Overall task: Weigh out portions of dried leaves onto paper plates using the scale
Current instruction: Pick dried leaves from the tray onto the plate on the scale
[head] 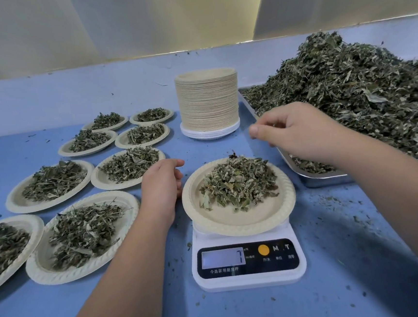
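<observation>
A white digital scale (250, 276) stands on the blue table, front centre. On it sits a paper plate (241, 221) with a heap of dried leaves (239, 182). My right hand (299, 135) hovers just above and behind the heap, thumb and curled fingers drawn together, with a few bits of leaf showing between them. My left hand (161, 185) rests on the table right beside the plate's left rim, its fingers loosely curled and holding nothing. The number on the scale's display is blurred.
A metal tray (331, 178) on the right holds a big mound of dried leaves (353, 90). A tall stack of empty plates (208, 102) stands behind the scale. Several filled plates (83, 235) cover the table's left side. Leaf crumbs lie scattered on the blue surface.
</observation>
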The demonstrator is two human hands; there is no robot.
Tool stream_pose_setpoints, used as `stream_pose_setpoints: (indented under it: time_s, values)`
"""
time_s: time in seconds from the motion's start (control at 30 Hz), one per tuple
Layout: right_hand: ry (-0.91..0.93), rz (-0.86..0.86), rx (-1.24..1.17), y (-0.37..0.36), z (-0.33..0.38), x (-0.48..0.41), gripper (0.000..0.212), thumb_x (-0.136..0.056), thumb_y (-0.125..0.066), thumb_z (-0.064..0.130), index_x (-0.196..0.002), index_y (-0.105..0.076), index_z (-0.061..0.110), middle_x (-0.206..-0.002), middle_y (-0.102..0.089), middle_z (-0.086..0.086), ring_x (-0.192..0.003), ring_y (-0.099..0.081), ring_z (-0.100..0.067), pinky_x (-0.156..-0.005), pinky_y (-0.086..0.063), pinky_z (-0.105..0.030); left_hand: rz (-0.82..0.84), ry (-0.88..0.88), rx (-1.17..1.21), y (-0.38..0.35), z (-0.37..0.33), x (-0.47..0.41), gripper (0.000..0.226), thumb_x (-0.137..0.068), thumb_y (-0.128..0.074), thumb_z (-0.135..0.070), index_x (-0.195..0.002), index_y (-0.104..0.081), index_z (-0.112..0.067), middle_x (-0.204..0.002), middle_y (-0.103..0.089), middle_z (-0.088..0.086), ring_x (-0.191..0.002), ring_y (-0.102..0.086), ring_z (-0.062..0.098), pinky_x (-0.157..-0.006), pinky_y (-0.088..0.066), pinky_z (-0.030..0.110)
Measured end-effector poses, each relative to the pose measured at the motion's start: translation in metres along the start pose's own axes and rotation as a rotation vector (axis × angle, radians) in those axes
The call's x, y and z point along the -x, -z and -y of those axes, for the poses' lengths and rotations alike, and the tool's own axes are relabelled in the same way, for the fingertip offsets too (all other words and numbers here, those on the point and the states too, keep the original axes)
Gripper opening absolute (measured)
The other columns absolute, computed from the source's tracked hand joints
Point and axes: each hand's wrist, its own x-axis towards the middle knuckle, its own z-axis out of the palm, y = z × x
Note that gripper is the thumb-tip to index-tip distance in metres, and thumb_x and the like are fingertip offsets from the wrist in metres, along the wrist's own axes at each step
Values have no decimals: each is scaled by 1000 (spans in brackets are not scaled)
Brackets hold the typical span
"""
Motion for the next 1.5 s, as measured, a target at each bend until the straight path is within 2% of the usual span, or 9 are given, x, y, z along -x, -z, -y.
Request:
stream_pose_setpoints:
  time_s: [0.1,0.33,0.57,0.77,0.9,1.07,1.2,1.37,1.5]
  values:
    - [-132,-56,104,5,-20,-1,20,-89,-59,39,-80,-71,26,-50,-58,17,-42,-48,4,-47,-32,-21,1,6,-8,0,0,0,15,-87,-53,-15,-88,-67,-11,-48,-46,-9,-39,-34,9,-37,-29,21]
    - [-300,11,177,9,-36,2,17,-86,-63,32,-75,-71,22,-59,-62,8,-51,-52,-8,-49,-36,-21,7,10,-47,0,-3,4,15,-86,-54,-16,-88,-69,-12,-50,-47,-9,-39,-35,9,-38,-30,20]
    - [-312,308,91,15,-7,2,17,-89,-61,29,-82,-66,15,-58,-69,-3,-41,-55,-13,-36,-39,-19,140,199,-399,1,-35,12,19,-91,-51,-20,-97,-65,-7,-77,-57,6,-50,-51,20,-50,-41,27]
    - [-401,573,177,16,13,10,21,-94,-55,29,-93,-63,9,-59,-70,-5,-38,-57,-16,-36,-42,-19,350,286,-807,22,-74,23,32,-94,-56,-37,-99,-65,-7,-75,-65,9,-52,-64,23,-46,-52,26]
    - [-457,638,154,15,16,12,29,-97,-50,27,-99,-63,2,-68,-72,-13,-47,-62,-23,-41,-49,-25,495,400,-882,24,-81,32,37,-90,-63,-39,-104,-68,-5,-70,-67,10,-60,-69,28,-53,-56,30]
    - [-481,642,132,15,15,12,26,-98,-49,24,-98,-63,2,-68,-71,-14,-48,-63,-25,-43,-50,-26,535,399,-872,26,-82,32,33,-87,-66,-36,-104,-71,-8,-74,-68,11,-62,-69,27,-52,-55,28]
    - [-420,503,126,19,14,11,16,-96,-51,20,-96,-63,9,-61,-68,-9,-43,-58,-20,-41,-47,-24,418,339,-797,26,-74,26,29,-92,-59,-34,-103,-67,-8,-69,-66,9,-54,-64,22,-42,-47,22]
    - [-87,163,242,21,24,10,11,-89,-60,30,-83,-69,28,-62,-55,14,-51,-51,1,-48,-35,-15,58,196,-426,10,-46,10,21,-95,-48,-24,-86,-61,-9,-63,-46,3,-43,-37,15,-35,-25,15]
    - [99,128,72,16,44,16,7,-83,-64,38,-86,-69,34,-73,-60,17,-64,-52,11,-55,-37,-6,-37,97,-287,0,-20,12,18,-90,-47,-16,-86,-63,-12,-57,-46,0,-40,-36,15,-36,-27,20]
